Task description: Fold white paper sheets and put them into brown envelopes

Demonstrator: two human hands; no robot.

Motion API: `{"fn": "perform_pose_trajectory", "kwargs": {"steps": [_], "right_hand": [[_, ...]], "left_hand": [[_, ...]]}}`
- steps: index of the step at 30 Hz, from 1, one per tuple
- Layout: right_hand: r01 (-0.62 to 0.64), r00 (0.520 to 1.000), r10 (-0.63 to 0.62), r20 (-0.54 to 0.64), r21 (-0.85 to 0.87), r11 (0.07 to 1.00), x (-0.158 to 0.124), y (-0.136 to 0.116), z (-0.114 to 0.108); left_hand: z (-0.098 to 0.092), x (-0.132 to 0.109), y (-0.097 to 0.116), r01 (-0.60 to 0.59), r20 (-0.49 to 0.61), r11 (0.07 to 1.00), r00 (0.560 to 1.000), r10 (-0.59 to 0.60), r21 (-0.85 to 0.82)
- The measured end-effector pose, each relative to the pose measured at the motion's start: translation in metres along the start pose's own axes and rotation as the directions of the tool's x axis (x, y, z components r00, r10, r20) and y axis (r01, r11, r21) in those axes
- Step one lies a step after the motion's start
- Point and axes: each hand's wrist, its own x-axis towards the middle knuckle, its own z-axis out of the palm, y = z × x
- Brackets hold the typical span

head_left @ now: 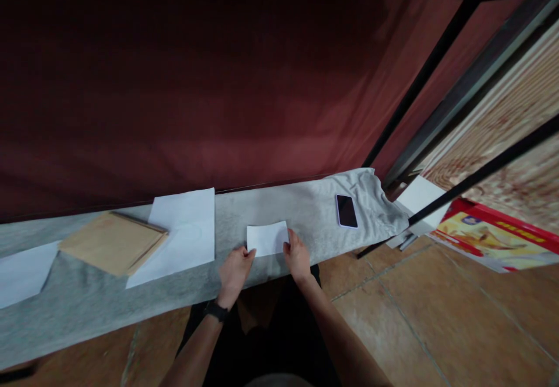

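Head view, small white paper (267, 240), oblong, slightly curved, left hand (236, 269) and right hand (297, 258), each grip pinching an end.

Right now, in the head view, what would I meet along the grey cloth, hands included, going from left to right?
Leftmost white sheet, brown paper stack, large white sheet, left hand, small white paper, right hand, phone.

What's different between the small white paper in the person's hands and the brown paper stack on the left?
The white paper is small; the brown stack is larger. The white paper is gripped at its sides by the left hand and right hand, while the brown stack lies untouched, partly over a bigger white sheet. Both look flat and four-sided.
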Motion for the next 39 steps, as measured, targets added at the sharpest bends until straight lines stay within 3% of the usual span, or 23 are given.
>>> {"fn": "perform_pose_trajectory", "kwargs": {"steps": [3, 6, 8, 11, 13, 18, 28, 32, 39], "right_hand": [[0.043, 0.999, -0.044, -0.021, -0.065, 0.997, -0.001, 0.000, -0.002], [0.037, 0.999, -0.038, -0.004, -0.127, 0.991, -0.001, -0.003, -0.008], [0.037, 0.999, -0.035, 0.017, -0.144, 0.989, 0.002, -0.009, -0.011], [0.140, 0.989, -0.136, 0.062, -0.066, 0.988, 0.007, -0.022, -0.007], [0.238, 0.965, -0.238, 0.112, 0.012, 0.971, 0.011, -0.030, 0.001], [0.297, 0.940, -0.294, 0.173, 0.011, 0.955, 0.012, -0.035, 0.016], [0.249, 0.963, -0.239, 0.126, -0.076, 0.965, 0.018, -0.008, 0.012], [0.245, 0.966, -0.226, 0.124, -0.161, 0.956, 0.021, 0.002, 0.006], [0.177, 0.981, -0.140, 0.133, -0.328, 0.928, 0.015, -0.011, 0.000]], "left_hand": [[-0.003, -0.007, 0.002, -0.019, -0.020, 0.990, 1.000, 0.022, 0.142], [0.002, -0.012, 0.003, -0.129, -0.158, 0.964, 0.973, 0.168, 0.233], [0.011, -0.011, 0.005, -0.290, -0.229, 0.923, 0.909, 0.349, 0.252], [0.032, -0.002, 0.008, -0.509, -0.225, 0.831, 0.803, 0.552, 0.223], [0.046, 0.005, 0.010, -0.562, -0.180, 0.799, 0.781, 0.598, 0.212], [0.061, 0.016, 0.008, -0.524, -0.120, 0.811, 0.816, 0.565, 0.260], [0.055, 0.032, -0.006, -0.411, -0.232, 0.875, 0.853, 0.468, 0.257], [0.051, 0.032, -0.011, -0.387, -0.223, 0.878, 0.863, 0.452, 0.281], [0.049, 0.029, -0.008, -0.345, -0.193, 0.870, 0.883, 0.428, 0.353]]}}
